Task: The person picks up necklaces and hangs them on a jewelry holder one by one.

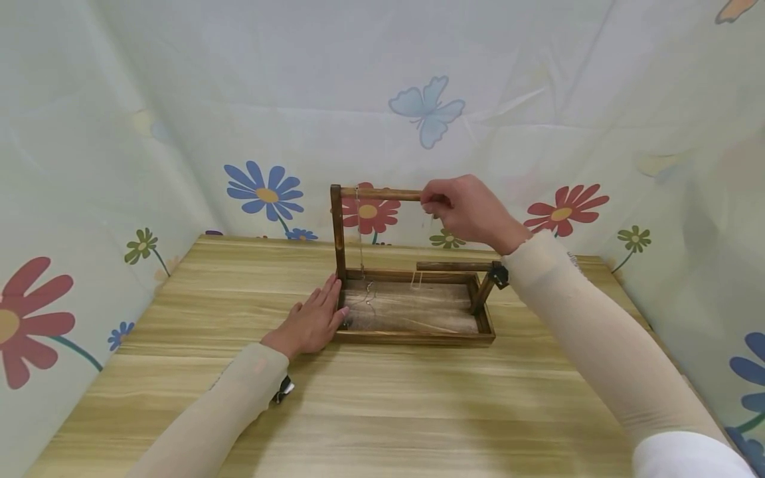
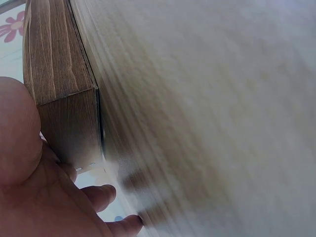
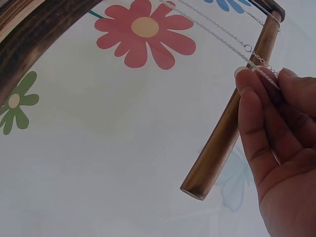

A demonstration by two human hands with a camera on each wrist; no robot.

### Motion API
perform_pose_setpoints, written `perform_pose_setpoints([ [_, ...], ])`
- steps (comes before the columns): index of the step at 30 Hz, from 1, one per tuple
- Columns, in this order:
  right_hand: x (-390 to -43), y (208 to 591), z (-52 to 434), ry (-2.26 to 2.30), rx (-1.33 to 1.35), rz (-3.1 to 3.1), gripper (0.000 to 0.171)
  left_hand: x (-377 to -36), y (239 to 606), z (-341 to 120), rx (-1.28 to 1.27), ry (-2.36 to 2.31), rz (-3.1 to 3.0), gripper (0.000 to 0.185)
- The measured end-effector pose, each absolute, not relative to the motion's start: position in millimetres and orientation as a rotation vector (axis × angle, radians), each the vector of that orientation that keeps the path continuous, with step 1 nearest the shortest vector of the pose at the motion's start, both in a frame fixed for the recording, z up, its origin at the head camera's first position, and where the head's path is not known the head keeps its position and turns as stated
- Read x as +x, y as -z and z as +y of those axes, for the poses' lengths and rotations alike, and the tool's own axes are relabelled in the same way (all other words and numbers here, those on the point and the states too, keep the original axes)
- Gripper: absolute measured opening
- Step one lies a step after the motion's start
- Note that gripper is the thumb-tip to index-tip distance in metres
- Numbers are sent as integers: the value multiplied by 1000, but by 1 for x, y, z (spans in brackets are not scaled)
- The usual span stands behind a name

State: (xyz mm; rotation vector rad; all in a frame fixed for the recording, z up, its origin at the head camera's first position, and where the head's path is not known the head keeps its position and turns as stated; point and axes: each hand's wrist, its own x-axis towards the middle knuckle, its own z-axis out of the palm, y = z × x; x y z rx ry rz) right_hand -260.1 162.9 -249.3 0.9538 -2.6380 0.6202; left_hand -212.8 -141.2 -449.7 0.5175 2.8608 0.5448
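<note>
The left grip lies with its fingers extended against the left end of the wooden stand, a shallow tray with two raised bars; it is opened out and encloses nothing. Just right of that grip, a thin chain hangs from the upper bar, close to the post, and below it a few fine strands lie over the tray floor; whether they belong to that chain I cannot tell. Farther right, the right grip, raised beside the outer part of the upper bar, is closed to a fingertip pinch on a silver chain. Two strands of this chain drop away from the pinch, with a small ring and a linked length near the fingertips; whether any of it passes round the bar is unclear. Below this grip runs the lower bar, carried on a short post at the tray's right end. The silver chain should be very light, limp and slippery, easily tangled and delicate at its links, so it is best pinched near the ring, leaving the strands free. The stand looks rigid but probably light enough to shift on the worktop, so its tray end is a sensible place to steady it.
</note>
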Motion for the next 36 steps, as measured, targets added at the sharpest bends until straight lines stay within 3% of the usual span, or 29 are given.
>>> perform_pose_setpoints([
  [36, -263, 241, 195, -803, 746, -2623, 10, -213, 450, -141, 512, -547, 2854, 71],
])
